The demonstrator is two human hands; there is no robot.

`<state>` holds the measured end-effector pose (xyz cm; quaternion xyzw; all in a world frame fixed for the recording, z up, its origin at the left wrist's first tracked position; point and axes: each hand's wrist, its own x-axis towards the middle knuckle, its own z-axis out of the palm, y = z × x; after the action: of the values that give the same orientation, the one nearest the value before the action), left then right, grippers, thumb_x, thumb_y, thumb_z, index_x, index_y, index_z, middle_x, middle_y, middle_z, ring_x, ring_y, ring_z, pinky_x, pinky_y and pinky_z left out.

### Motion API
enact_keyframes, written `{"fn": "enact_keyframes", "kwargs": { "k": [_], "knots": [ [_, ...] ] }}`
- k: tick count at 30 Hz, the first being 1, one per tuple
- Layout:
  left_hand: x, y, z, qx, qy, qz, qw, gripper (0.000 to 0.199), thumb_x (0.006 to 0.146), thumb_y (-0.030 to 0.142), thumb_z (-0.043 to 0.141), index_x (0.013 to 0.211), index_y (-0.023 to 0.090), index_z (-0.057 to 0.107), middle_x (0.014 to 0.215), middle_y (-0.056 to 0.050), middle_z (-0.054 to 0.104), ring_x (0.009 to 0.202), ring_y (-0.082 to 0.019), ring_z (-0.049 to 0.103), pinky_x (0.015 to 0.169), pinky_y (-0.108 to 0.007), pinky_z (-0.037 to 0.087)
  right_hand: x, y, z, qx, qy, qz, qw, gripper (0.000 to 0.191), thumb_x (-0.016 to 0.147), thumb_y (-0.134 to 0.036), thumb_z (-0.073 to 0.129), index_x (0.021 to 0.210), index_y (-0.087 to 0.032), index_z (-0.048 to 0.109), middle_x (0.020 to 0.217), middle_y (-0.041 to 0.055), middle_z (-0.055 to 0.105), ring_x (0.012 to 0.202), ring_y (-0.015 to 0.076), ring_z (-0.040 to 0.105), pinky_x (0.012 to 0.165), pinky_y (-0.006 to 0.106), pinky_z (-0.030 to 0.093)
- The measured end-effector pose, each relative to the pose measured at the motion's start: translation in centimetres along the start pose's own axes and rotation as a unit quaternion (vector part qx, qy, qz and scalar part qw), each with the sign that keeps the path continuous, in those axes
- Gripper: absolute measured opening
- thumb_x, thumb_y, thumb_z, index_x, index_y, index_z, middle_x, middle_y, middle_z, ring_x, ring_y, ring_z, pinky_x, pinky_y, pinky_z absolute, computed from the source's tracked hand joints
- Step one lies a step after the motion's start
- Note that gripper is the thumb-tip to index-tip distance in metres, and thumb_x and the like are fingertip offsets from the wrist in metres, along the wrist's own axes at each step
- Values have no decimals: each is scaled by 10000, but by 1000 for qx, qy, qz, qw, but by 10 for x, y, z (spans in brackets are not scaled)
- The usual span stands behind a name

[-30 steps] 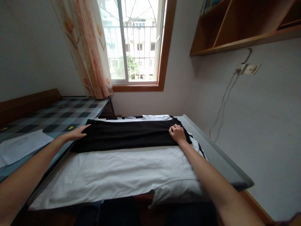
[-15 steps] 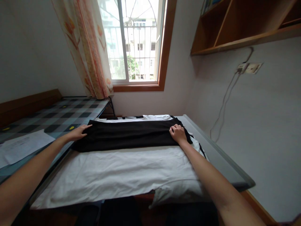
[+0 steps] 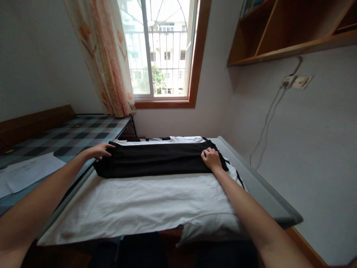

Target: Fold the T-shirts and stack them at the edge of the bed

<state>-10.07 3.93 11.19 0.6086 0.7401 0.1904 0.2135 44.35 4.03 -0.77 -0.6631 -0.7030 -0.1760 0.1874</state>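
A black garment [image 3: 156, 160], folded into a long band, lies crosswise over a white shirt [image 3: 134, 204] on the grey-topped table. At the band's left end my left hand [image 3: 100, 150] pinches the dark cloth between thumb and fingers, and that edge is bunched. My right hand [image 3: 211, 158] rests near the other end, its fingers curled and pressed together on the black fabric. The white shirt lies fairly flat toward me, with a sleeve [image 3: 209, 225] at the lower right. Behind the band, white and black-striped cloth [image 3: 186, 139] peeks out.
The table's grey edge [image 3: 267, 190] runs along the right. To the left stands a bed with a checked cover [image 3: 92, 126] and paper sheets [image 3: 30, 173]. A curtain [image 3: 111, 74] hangs by the window. Wall shelves [image 3: 279, 33] and a socket with a cable [image 3: 288, 80] are at right.
My left hand has moved a little to the right and slightly up, drawing the black garment's left end inward. The right hand has stayed in place.
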Motion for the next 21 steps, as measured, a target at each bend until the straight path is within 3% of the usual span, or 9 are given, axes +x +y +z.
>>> {"fn": "enact_keyframes", "kwargs": {
  "k": [3, 7, 11, 14, 17, 19, 21],
  "knots": [
    [6, 18, -9, 42, -74, 0, 996, 607, 584, 224, 615, 1185, 147, 643, 839, -28, 645, 718, -178, 541, 491, -206, 406, 0, 0, 0, -1, -1, 0, 1000, 292, 921, -280, 427, 928, -172, 699, 974, 104, 629, 912, 235, 507, 770, 335, 320],
    [10, 64, -6, 43, -66, 51, 996, 563, 591, 269, 639, 1137, 140, 677, 768, -21, 641, 702, -174, 558, 469, -184, 393, 0, 0, 0, 1, 4, -1, 1000, 294, 921, -283, 426, 922, -174, 700, 966, 104, 631, 908, 237, 507, 768, 338, 323],
    [4, 121, 38, 45, -90, 123, 987, 591, 626, 303, 664, 1197, 154, 653, 787, -45, 663, 659, -181, 600, 473, -212, 451, 0, 0, 1, 8, 8, 0, 1000, 291, 920, -275, 428, 925, -176, 702, 972, 104, 633, 913, 236, 505, 781, 337, 326],
    [-4, 150, 85, 58, -108, 192, 974, 666, 696, 377, 662, 1316, 157, 559, 1112, -116, 660, 726, -203, 647, 544, -268, 518, 0, 1, 1, 11, 6, 2, 1000, 286, 917, -275, 434, 929, -176, 702, 978, 101, 633, 920, 236, 506, 786, 335, 329],
    [-8, 156, 116, 114, -98, 299, 942, 571, 763, 452, 627, 1264, 179, 603, 1229, -121, 630, 960, -254, 650, 763, -307, 530, 0, 1, 1, 10, 4, 0, 1000, 291, 920, -274, 427, 929, -177, 701, 980, 101, 631, 920, 236, 506, 786, 336, 329],
    [-7, 148, 119, 154, -73, 330, 928, 480, 792, 468, 597, 1189, 205, 651, 1186, -96, 658, 1037, -262, 627, 835, -306, 497, -1, 1, 1, 11, 3, 0, 1000, 292, 920, -273, 426, 933, -176, 701, 980, 101, 630, 922, 236, 505, 785, 336, 329],
    [-4, 134, 112, 172, -57, 323, 929, 438, 816, 461, 565, 1168, 217, 657, 1117, -77, 682, 981, -245, 643, 800, -293, 490, -1, 1, 0, 10, 4, 0, 1000, 291, 919, -274, 428, 937, -173, 700, 978, 102, 628, 926, 237, 504, 784, 335, 328]
  ]
}}
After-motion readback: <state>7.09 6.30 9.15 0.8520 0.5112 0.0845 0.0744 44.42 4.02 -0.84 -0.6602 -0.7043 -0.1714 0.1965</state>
